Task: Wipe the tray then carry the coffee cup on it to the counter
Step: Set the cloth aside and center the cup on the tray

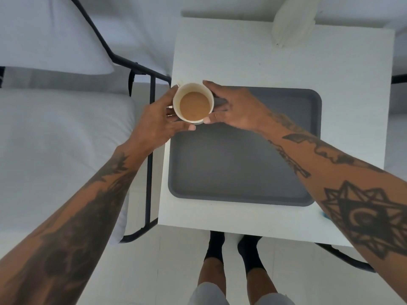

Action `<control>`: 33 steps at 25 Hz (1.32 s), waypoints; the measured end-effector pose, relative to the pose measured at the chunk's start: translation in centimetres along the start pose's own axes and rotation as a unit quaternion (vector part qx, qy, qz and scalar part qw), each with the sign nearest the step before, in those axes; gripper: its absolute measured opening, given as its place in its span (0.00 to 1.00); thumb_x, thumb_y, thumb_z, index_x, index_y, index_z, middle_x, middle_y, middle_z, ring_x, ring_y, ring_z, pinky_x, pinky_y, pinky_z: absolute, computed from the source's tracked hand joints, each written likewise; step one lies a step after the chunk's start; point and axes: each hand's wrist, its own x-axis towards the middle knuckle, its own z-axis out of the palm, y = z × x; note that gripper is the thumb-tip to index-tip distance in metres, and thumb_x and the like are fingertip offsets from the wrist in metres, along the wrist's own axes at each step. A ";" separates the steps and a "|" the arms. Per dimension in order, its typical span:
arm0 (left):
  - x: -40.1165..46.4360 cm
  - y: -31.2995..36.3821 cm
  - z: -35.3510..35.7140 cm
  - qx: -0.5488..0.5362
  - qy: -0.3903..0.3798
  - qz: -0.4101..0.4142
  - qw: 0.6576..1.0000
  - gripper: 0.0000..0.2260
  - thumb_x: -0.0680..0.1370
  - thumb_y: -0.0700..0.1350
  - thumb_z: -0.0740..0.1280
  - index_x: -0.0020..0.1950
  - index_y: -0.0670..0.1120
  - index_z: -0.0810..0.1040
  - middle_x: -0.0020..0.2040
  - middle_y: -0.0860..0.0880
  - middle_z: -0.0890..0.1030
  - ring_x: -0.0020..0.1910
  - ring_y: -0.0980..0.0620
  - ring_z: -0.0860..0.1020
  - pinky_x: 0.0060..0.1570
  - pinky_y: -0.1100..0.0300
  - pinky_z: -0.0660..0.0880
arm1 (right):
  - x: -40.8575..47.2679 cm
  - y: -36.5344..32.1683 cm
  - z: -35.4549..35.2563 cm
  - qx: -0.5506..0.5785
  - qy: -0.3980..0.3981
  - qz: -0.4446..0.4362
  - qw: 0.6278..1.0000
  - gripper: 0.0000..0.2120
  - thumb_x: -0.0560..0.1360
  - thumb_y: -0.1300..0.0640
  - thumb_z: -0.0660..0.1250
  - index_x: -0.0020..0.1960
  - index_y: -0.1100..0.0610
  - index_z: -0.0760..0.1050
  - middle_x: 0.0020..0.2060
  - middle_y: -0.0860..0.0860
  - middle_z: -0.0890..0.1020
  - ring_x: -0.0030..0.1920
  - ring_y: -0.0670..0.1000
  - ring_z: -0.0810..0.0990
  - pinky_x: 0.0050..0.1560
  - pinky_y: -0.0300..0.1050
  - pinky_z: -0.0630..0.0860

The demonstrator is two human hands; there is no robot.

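Coffee cup point(193, 103), white, nearly full of milky brown coffee, upright at the far left corner of the grey tray point(242, 164); whether resting on the tray rim or lifted just clear of it, impossible to tell from above.

Head view, the only one: left hand point(156, 119) cupped against the left side of the cup, thumb reaching under its near edge; right hand point(233, 108) closed on the right side, fingers over the far rim, thumb on the near wall. Both hands clamped on the cup, no gap showing between palms and cup wall. Tray lying flat and bare on the white worktop point(286, 62), near its front edge, surface dull and free of visible spills. A pale bundle, perhaps a cloth point(293, 20), at the far right corner of the worktop, well apart from the tray. A sliver of something blue point(324, 215) just beside the right forearm, too hidden to name. Bed point(55, 139) with a black frame to the left; socked feet on the floor below.

Step in hand, by judgement: moving the cup onto or off the tray, which of the two unclear. Next move calls for a level, slow carry, liquid being close to the brim, and a set-down away from the rim.
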 end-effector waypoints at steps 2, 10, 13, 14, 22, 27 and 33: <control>-0.4 0.7 0.3 -0.016 -0.022 0.000 1.000 0.42 0.66 0.38 0.80 0.76 0.48 0.66 0.63 0.51 0.80 0.53 0.67 0.81 0.50 0.74 0.75 | -1.4 0.0 -0.1 -0.022 0.024 0.006 0.999 0.42 0.67 0.52 0.78 0.76 0.44 0.62 0.71 0.44 0.73 0.64 0.45 0.78 0.71 0.43 0.68; -2.1 3.4 5.4 -0.029 -0.109 0.048 0.993 0.44 0.64 0.38 0.81 0.77 0.47 0.67 0.68 0.48 0.78 0.63 0.55 0.80 0.64 0.57 0.76 | -11.1 3.1 -0.9 0.088 0.106 0.016 0.990 0.40 0.68 0.60 0.78 0.75 0.50 0.64 0.62 0.46 0.80 0.55 0.41 0.83 0.56 0.29 0.76; -2.7 3.9 7.8 -0.013 -0.118 0.079 0.990 0.43 0.64 0.40 0.81 0.77 0.46 0.66 0.71 0.46 0.75 0.65 0.52 0.78 0.65 0.55 0.75 | -13.6 4.5 -0.9 0.092 0.134 0.019 0.986 0.39 0.69 0.58 0.78 0.75 0.49 0.64 0.63 0.46 0.80 0.57 0.42 0.83 0.57 0.31 0.76; -2.9 3.8 8.3 -0.010 -0.119 0.079 0.990 0.43 0.65 0.40 0.81 0.77 0.46 0.66 0.71 0.46 0.74 0.65 0.52 0.78 0.66 0.54 0.75 | -14.0 5.0 -0.8 0.093 0.140 0.020 0.986 0.39 0.69 0.58 0.78 0.75 0.49 0.64 0.63 0.46 0.80 0.57 0.42 0.83 0.57 0.32 0.76; -3.6 2.8 10.5 -0.034 -0.134 0.021 0.990 0.43 0.66 0.35 0.80 0.77 0.48 0.65 0.73 0.49 0.73 0.67 0.52 0.77 0.66 0.49 0.75 | -14.7 7.6 0.8 0.094 0.140 0.031 0.985 0.39 0.69 0.57 0.78 0.75 0.50 0.64 0.61 0.47 0.82 0.57 0.42 0.83 0.61 0.39 0.77; -4.2 2.0 10.3 0.006 -0.128 0.006 0.992 0.43 0.68 0.41 0.80 0.78 0.53 0.62 0.72 0.49 0.72 0.69 0.51 0.74 0.68 0.50 0.73 | -15.2 8.1 0.9 0.052 0.127 0.048 0.989 0.40 0.70 0.48 0.76 0.76 0.43 0.59 0.65 0.38 0.75 0.60 0.40 0.79 0.61 0.32 0.74; -7.5 -3.4 5.7 0.201 0.171 -0.037 0.964 0.25 0.74 0.49 0.74 0.70 0.48 0.74 0.60 0.37 0.72 0.61 0.40 0.71 0.62 0.53 0.70 | -17.6 13.0 -1.2 -0.074 0.367 0.168 0.912 0.19 0.74 0.49 0.70 0.64 0.47 0.76 0.62 0.54 0.72 0.62 0.53 0.72 0.62 0.55 0.74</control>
